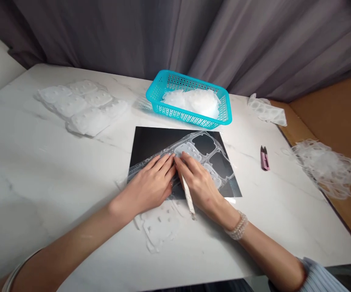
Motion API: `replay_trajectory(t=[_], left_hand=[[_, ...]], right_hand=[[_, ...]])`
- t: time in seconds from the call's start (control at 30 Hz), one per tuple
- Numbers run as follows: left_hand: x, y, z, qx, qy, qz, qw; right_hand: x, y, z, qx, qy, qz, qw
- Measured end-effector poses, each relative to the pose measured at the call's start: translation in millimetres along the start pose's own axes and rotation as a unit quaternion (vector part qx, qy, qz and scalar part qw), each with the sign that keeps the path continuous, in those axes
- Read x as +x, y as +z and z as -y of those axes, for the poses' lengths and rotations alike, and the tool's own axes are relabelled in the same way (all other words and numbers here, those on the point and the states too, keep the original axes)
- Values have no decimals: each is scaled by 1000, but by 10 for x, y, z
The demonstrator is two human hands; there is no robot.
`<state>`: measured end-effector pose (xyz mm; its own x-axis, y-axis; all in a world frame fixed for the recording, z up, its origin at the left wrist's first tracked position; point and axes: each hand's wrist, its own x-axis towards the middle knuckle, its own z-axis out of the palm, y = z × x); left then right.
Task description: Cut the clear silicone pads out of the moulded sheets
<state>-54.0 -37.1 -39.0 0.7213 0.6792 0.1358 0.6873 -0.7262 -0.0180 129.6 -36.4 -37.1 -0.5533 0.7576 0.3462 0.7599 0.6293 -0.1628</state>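
So the clear plastic sheet [190,151] holds still, my flat left hand [149,181] pins it while my right hand [198,186] grips a pale stick [188,196]

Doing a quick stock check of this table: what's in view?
Marble-patterned table: one, white, under everything.
Basket: one, turquoise, far edge, holding clear plastic pieces.
Moulded plastic sheets: several, clear, far left.
Black sheet: one, black, centre.
Cut plastic strip: one, clear, on black sheet.
Snips: one pair, pink, right.
Plastic scraps: heap, clear, far right.
Curtain: one, grey, behind.
Pale stick: one, whitish, in right hand.
Left hand: on strip.
Right hand: on strip.
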Motion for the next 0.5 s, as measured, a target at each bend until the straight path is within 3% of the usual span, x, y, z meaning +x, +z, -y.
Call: replay_trajectory(t=[0.2,0.33,0.4,0.5], left_hand=[[16,-42,2,-12,-4,11,1000],[-4,-48,-18,-10,-14,2,1000],[-11,-47,-26,-13,-16,1,1000],[-9,-48,-36,-21,-13,4,1000]], right_hand=[[36,2,-19,40,-8,24,999],[34,-89,-155,162,73,-33,984],[24,-168,-264,254,165,-90,949],[17,-283,-404,403,286,-141,858]])
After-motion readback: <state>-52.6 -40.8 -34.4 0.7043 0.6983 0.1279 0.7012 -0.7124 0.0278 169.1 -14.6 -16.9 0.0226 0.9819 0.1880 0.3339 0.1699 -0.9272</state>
